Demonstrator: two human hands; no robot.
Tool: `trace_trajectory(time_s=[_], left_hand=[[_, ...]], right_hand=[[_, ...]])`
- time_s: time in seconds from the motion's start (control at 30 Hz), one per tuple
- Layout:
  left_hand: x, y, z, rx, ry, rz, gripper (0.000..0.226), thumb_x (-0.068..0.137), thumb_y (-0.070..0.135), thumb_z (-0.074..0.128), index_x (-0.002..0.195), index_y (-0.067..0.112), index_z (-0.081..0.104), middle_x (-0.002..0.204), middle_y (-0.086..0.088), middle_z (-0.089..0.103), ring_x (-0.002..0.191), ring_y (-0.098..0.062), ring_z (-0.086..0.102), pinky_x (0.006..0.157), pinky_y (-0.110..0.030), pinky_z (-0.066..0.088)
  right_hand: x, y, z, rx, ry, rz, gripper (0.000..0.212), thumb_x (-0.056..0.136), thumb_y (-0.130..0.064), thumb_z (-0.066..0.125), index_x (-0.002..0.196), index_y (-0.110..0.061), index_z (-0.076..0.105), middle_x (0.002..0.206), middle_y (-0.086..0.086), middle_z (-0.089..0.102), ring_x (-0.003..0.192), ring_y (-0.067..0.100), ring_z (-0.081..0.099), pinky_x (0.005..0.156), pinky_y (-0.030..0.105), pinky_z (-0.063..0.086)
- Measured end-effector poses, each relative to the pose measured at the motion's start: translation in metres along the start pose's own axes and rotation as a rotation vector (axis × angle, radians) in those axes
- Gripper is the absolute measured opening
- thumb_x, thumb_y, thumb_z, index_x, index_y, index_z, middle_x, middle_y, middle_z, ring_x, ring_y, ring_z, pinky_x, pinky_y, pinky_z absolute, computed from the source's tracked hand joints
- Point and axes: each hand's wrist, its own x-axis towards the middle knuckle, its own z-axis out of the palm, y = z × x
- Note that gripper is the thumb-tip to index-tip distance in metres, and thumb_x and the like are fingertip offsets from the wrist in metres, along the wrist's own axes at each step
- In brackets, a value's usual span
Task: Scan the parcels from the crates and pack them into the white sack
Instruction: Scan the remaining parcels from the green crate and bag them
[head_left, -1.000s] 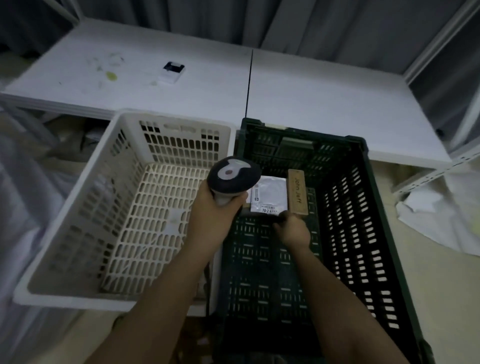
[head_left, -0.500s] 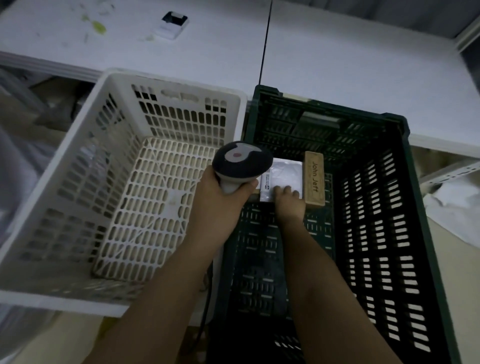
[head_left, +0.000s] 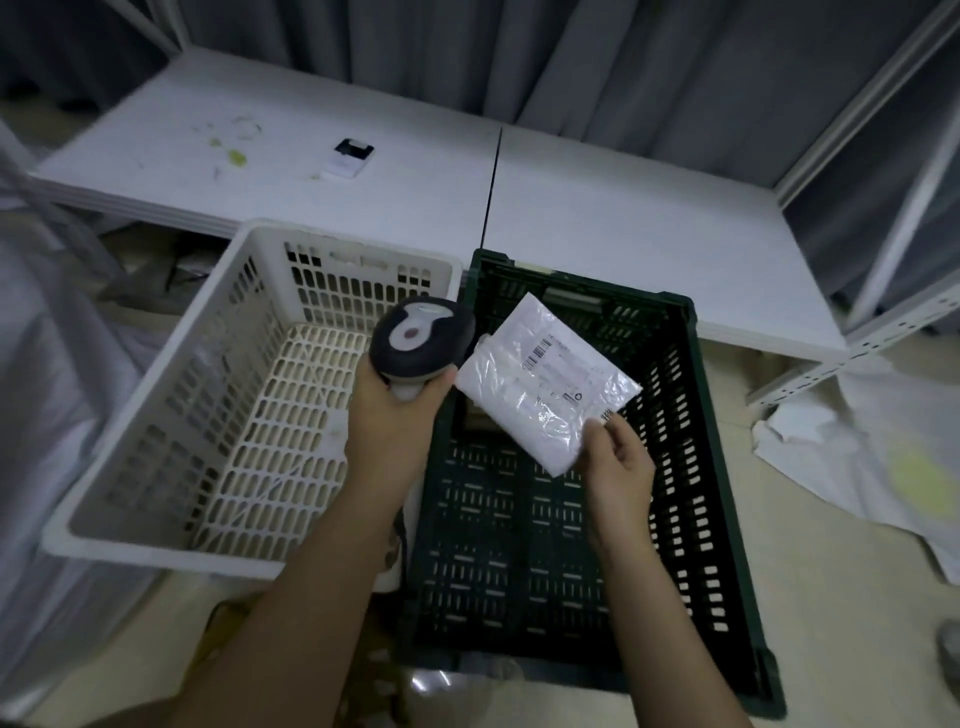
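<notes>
My right hand (head_left: 618, 462) pinches the lower corner of a white plastic-wrapped parcel (head_left: 545, 384) with a barcode label, held tilted above the dark green crate (head_left: 691, 467). My left hand (head_left: 400, 415) grips a dark handheld scanner (head_left: 423, 343) with a grey top, its head right beside the parcel's left edge. A brown item (head_left: 475, 418) lies on the crate floor, mostly hidden under the parcel. The white crate (head_left: 156, 415) on the left holds nothing that I can see. White sack material (head_left: 36, 389) hangs at the far left.
A white table (head_left: 597, 218) runs behind both crates, with a small black-and-white device (head_left: 349, 158) on it. Crumpled white sheeting (head_left: 857, 457) lies on the floor at right, beside a metal shelf frame (head_left: 831, 358). Grey curtains close off the back.
My right hand has lifted the white parcel off the crate floor and tilted its label upward. The scanner has stayed next to it. The view has risen and pulled back.
</notes>
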Motion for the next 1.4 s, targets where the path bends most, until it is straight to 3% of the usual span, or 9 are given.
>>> trace_trajectory(time_s=[0.17, 0.37, 0.5, 0.6, 0.7, 0.97, 1.13, 1.27, 1.4], left_hand=[[-0.022, 0.026, -0.025, -0.015, -0.021, 0.037, 0.050, 0.079, 0.015, 0.077, 0.122, 0.023, 0.053, 0.109, 0.019, 0.060, 0.090, 0.019, 0.057, 0.074, -0.002, 0.046], [-0.047, 0.039, -0.053, -0.052, -0.041, 0.008, 0.060, 0.075, 0.015, 0.079, 0.128, 0.020, 0.053, 0.114, 0.014, 0.062, 0.094, 0.013, 0.060, 0.079, -0.011, 0.051], [-0.059, 0.040, -0.063, -0.070, -0.032, -0.031, 0.066, 0.073, 0.019, 0.081, 0.132, 0.018, 0.051, 0.126, 0.005, 0.060, 0.111, -0.008, 0.059, 0.089, -0.023, 0.048], [-0.062, 0.040, -0.067, -0.065, -0.007, -0.033, 0.064, 0.072, 0.022, 0.083, 0.128, 0.024, 0.051, 0.122, 0.010, 0.060, 0.111, -0.008, 0.058, 0.090, -0.025, 0.045], [-0.064, 0.035, -0.070, -0.093, -0.038, -0.074, 0.068, 0.073, 0.015, 0.082, 0.132, 0.018, 0.050, 0.125, 0.004, 0.060, 0.113, -0.012, 0.058, 0.094, -0.030, 0.048], [-0.057, 0.034, -0.078, -0.076, -0.055, -0.065, 0.064, 0.074, -0.003, 0.076, 0.129, 0.016, 0.049, 0.104, 0.018, 0.059, 0.080, 0.016, 0.059, 0.061, -0.002, 0.046], [-0.055, 0.039, -0.079, -0.019, -0.160, -0.028, 0.057, 0.074, -0.006, 0.075, 0.122, 0.013, 0.053, 0.100, 0.016, 0.061, 0.075, 0.018, 0.060, 0.059, -0.002, 0.045], [-0.058, 0.038, -0.079, 0.061, -0.296, -0.004, 0.061, 0.074, -0.006, 0.075, 0.128, 0.011, 0.052, 0.104, 0.015, 0.061, 0.081, 0.018, 0.059, 0.063, -0.001, 0.044], [-0.059, 0.036, -0.079, 0.093, -0.344, -0.003, 0.063, 0.075, -0.005, 0.074, 0.131, 0.011, 0.050, 0.106, 0.017, 0.059, 0.083, 0.021, 0.057, 0.064, 0.000, 0.043]], right_hand=[[-0.054, -0.024, 0.000, 0.105, -0.032, 0.059, 0.020, 0.097, -0.014, 0.055, 0.110, -0.011, 0.069, 0.103, 0.005, 0.074, 0.094, 0.022, 0.070, 0.080, 0.035, 0.057], [-0.099, -0.047, 0.005, 0.156, -0.082, 0.048, 0.018, 0.097, -0.011, 0.055, 0.109, -0.011, 0.068, 0.099, 0.002, 0.075, 0.092, 0.019, 0.071, 0.081, 0.034, 0.058], [-0.122, -0.052, 0.011, 0.186, -0.114, 0.051, 0.018, 0.097, -0.009, 0.054, 0.112, -0.010, 0.063, 0.090, -0.003, 0.075, 0.092, 0.018, 0.069, 0.076, 0.032, 0.058], [-0.135, -0.054, 0.014, 0.229, -0.137, 0.040, 0.019, 0.097, -0.005, 0.052, 0.113, -0.013, 0.060, 0.087, -0.007, 0.075, 0.089, 0.013, 0.071, 0.073, 0.027, 0.058], [-0.143, -0.054, 0.019, 0.253, -0.184, 0.070, 0.022, 0.097, -0.003, 0.051, 0.114, -0.016, 0.058, 0.091, -0.005, 0.076, 0.091, 0.014, 0.072, 0.072, 0.026, 0.058], [-0.131, -0.059, 0.005, 0.224, -0.203, 0.116, 0.035, 0.088, 0.002, 0.063, 0.116, -0.017, 0.057, 0.102, 0.001, 0.073, 0.095, 0.019, 0.071, 0.074, 0.029, 0.058], [-0.101, -0.080, 0.005, -0.076, -0.241, 0.033, 0.032, 0.090, -0.023, 0.068, 0.117, -0.034, 0.056, 0.108, -0.005, 0.070, 0.103, 0.015, 0.067, 0.089, 0.035, 0.056], [-0.081, -0.099, 0.017, -0.335, -0.482, -0.129, 0.067, 0.085, -0.028, 0.074, 0.140, -0.045, 0.041, 0.130, -0.014, 0.050, 0.112, 0.006, 0.056, 0.086, 0.031, 0.057], [-0.069, -0.112, 0.021, -0.575, -0.688, -0.109, 0.053, 0.079, -0.022, 0.080, 0.123, -0.044, 0.057, 0.120, -0.007, 0.061, 0.107, 0.012, 0.063, 0.089, 0.029, 0.055]])
